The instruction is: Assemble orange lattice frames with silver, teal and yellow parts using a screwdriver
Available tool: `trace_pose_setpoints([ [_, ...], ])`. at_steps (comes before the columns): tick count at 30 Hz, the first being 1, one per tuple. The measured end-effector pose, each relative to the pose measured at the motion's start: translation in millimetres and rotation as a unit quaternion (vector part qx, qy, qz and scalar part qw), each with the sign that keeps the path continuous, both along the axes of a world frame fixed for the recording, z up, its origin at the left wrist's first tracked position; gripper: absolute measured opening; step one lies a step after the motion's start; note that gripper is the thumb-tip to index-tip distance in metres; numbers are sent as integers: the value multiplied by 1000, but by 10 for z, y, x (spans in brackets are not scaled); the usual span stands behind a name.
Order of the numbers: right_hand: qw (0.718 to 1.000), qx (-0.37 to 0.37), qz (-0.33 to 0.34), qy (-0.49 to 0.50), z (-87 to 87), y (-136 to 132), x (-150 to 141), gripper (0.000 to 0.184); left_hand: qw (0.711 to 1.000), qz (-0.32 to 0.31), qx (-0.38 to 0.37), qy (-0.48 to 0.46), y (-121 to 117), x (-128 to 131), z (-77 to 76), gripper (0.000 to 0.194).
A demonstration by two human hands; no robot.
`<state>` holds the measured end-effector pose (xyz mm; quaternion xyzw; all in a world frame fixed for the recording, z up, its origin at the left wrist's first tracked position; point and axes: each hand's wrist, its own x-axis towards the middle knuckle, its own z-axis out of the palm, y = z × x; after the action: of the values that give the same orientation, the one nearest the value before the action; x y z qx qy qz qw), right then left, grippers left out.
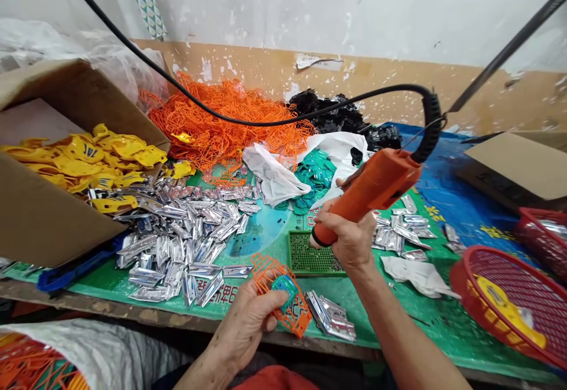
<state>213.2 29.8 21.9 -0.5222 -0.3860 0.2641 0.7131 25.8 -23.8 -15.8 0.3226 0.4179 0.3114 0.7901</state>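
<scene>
My left hand (248,313) is closed on an orange plastic frame (297,322) with a teal plastic piece (286,286) lying against it, above the front edge of the table. The thumb presses on the teal piece. My right hand (348,230) wraps round an orange electric screwdriver (367,186), tilted, with its black nose pointing down and left over a green tray (290,257). Small dark screws (305,253) lie in this tray. The screwdriver's bit is too small to make out. Just right of the orange frame lies a small stack of shiny metal pieces (332,316).
Shiny metal parts (177,248) are heaped at left, beside a cardboard box (53,218) of yellow parts (88,156). Behind are orange frames (225,118), teal pieces (315,171) and black parts (328,112). A red basket (469,260) stands right. A black cable (248,123) hangs across.
</scene>
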Motion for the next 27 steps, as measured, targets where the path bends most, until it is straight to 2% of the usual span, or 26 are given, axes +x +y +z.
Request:
trace_pose_setpoints([
  [9,1000,-4,14,9,-39,-5,-66,11,999,26,-30,4,6,19,20,28],
  [19,1000,-8,7,-4,-94,3,-46,12,1000,9,-14,8,10,27,-19,27],
  [27,1000,-10,11,-21,-98,-8,-67,10,1000,11,2,-1,3,43,-17,20],
])
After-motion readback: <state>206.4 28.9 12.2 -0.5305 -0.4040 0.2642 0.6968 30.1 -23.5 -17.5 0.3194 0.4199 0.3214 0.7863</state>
